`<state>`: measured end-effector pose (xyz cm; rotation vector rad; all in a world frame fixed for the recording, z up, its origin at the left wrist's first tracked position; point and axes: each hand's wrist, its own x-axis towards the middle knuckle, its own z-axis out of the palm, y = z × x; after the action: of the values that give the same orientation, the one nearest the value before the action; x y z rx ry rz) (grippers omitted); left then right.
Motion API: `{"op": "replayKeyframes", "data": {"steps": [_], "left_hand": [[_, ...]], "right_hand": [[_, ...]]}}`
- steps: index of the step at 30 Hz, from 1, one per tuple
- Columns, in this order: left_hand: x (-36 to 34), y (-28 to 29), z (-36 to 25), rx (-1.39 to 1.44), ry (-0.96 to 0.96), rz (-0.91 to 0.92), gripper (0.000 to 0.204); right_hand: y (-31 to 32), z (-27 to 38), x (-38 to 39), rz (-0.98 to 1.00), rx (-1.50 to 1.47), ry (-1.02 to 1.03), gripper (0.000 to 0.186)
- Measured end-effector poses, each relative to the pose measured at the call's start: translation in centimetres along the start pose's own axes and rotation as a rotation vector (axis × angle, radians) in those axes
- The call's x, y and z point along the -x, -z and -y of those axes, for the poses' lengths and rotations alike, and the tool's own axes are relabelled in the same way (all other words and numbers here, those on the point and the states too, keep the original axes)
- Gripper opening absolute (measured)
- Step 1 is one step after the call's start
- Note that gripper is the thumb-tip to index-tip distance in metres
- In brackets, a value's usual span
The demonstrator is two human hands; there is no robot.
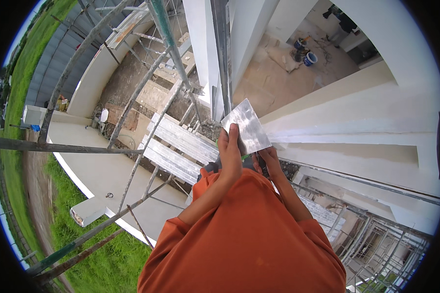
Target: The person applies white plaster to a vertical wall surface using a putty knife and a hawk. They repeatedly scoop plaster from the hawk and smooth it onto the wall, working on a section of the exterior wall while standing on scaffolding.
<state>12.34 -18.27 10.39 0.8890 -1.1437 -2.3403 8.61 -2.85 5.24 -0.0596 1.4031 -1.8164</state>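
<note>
Along the left edge of the frame runs grass (19, 83), with more of it at the lower left under rusty scaffold poles (58, 146) that cross the left half. A small white box (34, 115) sits at mid left on a pale curved slab (102, 171), and a white block (87, 211) lies near the slab's lower rim.

Toward the centre, grey planks (178, 149) lie across the scaffold, just left of the hands.

At centre, the left hand (230, 151) rises from an orange sleeve (205, 200); its grip is closed on a flat metal plate (246, 127), fingers lying up along the plate's lower left edge. The plate is pale grey, smeared, tilted so one corner points to the top of the frame, and is held in front of the chest above the planks. Something green shows just under it; what it is cannot be told.

Just right of it, the right hand (269, 161) sits below the plate's lower corner, fingers curled around a dark object that is mostly hidden. Whether it touches the plate cannot be told.

In the upper right, a floor far below holds buckets (305, 56). The right half is filled by white stepped ledges (357, 122), and at lower right more scaffold frames (376, 239) drop away.
</note>
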Motion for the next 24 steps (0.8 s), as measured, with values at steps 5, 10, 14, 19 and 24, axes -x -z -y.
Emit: {"op": "replayKeyframes", "data": {"steps": [5, 10, 14, 19, 24], "left_hand": [[-1.0, 0.5, 0.8, 0.158, 0.083, -0.187, 0.034], [-0.3, 0.8, -1.5, -0.171, -0.031, 0.095, 0.035], [-1.6, 1.5, -0.6, 0.026, -0.065, -0.067, 0.04], [-1.7, 2.1, -1.7, -0.15, -0.354, -0.261, 0.043], [-1.7, 2.5, -2.4, -0.278, -0.601, -0.374, 0.041]], "right_hand": [[-4.0, 3.8, 2.6, 0.212, -0.336, 0.056, 0.045], [-1.4, 1.0, 0.5, 0.086, -0.128, -0.036, 0.045], [-1.2, 1.7, 0.8, -0.052, -0.018, -0.03, 0.042], [-2.5, 3.3, 2.3, -0.142, -0.185, 0.111, 0.036], [-3.5, 2.9, 3.6, -0.019, 0.162, 0.06, 0.027]]}}
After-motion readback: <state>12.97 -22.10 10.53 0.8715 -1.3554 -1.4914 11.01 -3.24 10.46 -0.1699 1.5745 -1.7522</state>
